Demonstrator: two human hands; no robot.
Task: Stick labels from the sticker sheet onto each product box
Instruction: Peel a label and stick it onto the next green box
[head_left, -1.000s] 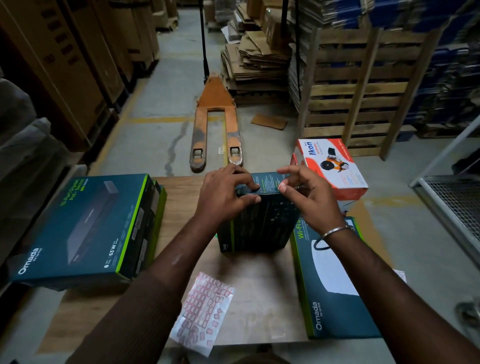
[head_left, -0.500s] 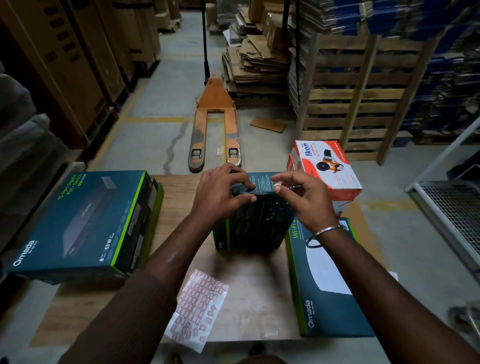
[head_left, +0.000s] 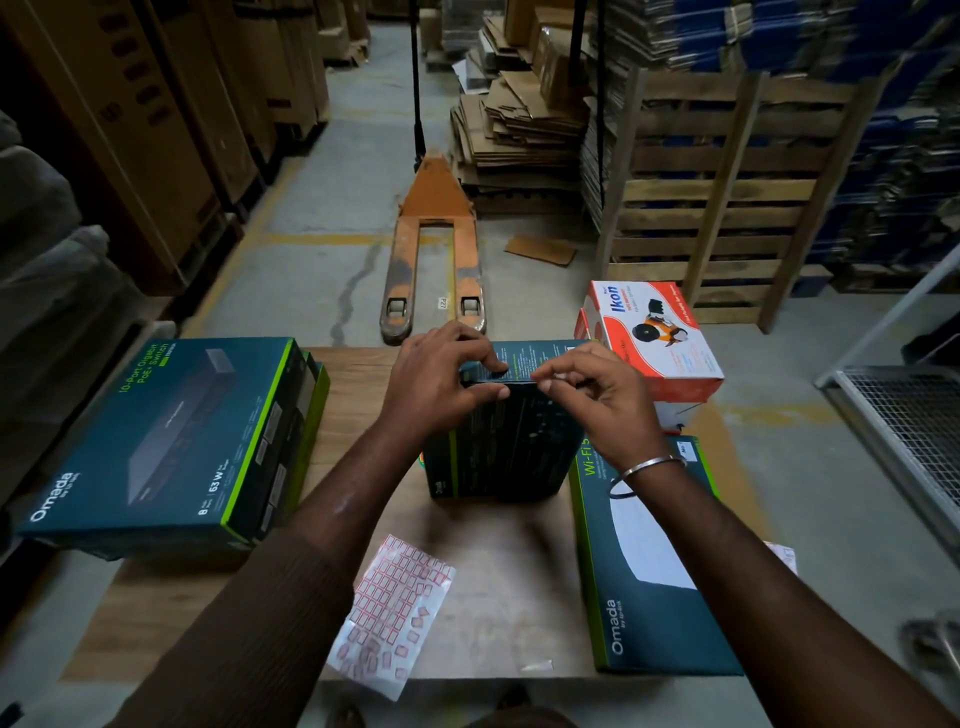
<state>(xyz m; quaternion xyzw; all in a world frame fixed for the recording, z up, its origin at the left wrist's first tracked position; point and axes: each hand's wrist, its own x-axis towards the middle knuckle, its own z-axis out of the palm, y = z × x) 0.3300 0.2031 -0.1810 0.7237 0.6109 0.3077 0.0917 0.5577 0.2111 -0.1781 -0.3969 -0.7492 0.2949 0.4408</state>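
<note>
On the upright box's (head_left: 506, 447) top edge, a small label is pinched by right hand (head_left: 597, 400); box gripped by left hand (head_left: 436, 384); edge runs left-right between fingertips.

Dim overall, brightest on the floor (head_left: 332, 270) ahead. Soft shadows only. Bowed and smeared toward the edges.

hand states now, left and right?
Left hand: grips the top edge of the upright dark box.
Right hand: fingertips pinched at the same edge; whether it holds a label cannot be told.
</note>
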